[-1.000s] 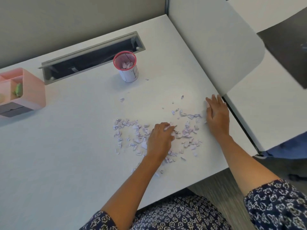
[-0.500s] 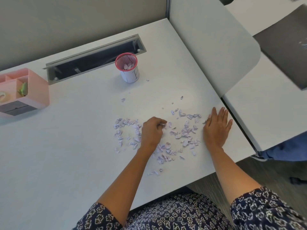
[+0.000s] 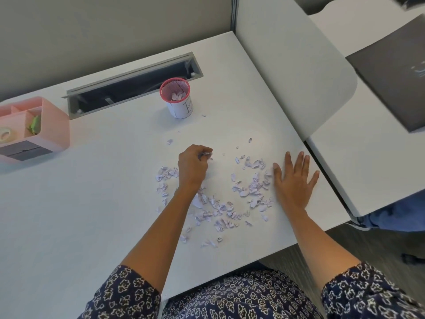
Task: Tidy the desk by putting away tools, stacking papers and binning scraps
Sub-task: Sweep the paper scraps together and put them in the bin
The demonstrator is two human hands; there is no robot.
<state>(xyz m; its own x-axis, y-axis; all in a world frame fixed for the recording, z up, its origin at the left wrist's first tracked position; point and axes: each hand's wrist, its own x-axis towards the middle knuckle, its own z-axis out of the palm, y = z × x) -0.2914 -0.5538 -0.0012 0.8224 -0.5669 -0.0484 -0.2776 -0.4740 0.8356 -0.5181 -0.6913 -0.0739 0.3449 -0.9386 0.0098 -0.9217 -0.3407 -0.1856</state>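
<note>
You're binning: your left hand (image 3: 192,168) has its grip pinched on a few paper scraps (image 3: 251,186); your right hand (image 3: 295,181) lies flat, spread wide. The rest litter the bench (image 3: 96,203) at its 4 o'clock. Next, carry them to the pink mesh cup (image 3: 176,97) at 12.

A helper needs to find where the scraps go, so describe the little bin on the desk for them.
On the white desk, find the long grey cable slot near the back. In front of its right end stands a small cup with a pink mesh rim, white wrap and scraps inside. It is round, unlike the boxy pink organiser at the left.
</note>
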